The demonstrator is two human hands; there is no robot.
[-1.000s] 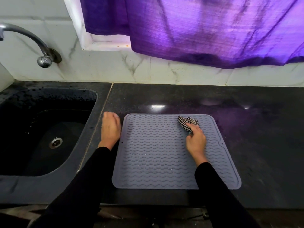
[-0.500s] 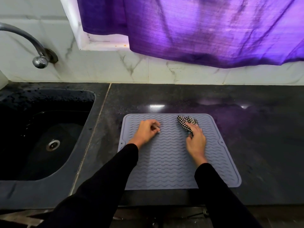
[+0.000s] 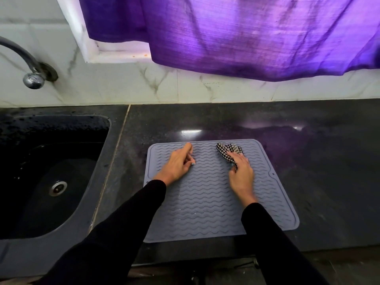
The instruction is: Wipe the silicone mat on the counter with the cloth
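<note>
fingers on cloth, both hands on the mat

grip first: the right hand has its fingers pressed down over a bunched black-and-white checked cloth, closed on it against the mat, near the far edge and right of centre. part of the cloth pokes out beyond the fingertips toward the wall. over on the other side, the left hand rests on the far left part of the mat, fingers loosely curled inward, thumb stretched forward, nothing in that grip. the two hands sit near each other but apart, a strip of bare mat between them.

outward now: black sleeves run from both wrists down to the bottom of the view. under the hands lies the silicone mat, grey, ribbed with wavy lines, flat on the dark polished tabletop, its near edge close to the front lip. small glints sit among the ridges in the middle of the mat; whether that is water i cannot tell.

left of the mat, past a seam in the stone, the dark sink shows its drain, and droplets speckle its far rim. a chrome tap curves out from the marbled white wall above it. up top, a purple curtain hangs across the window, its hem drooping over the wall tiles, its colour reflected faintly in the tabletop.
</note>
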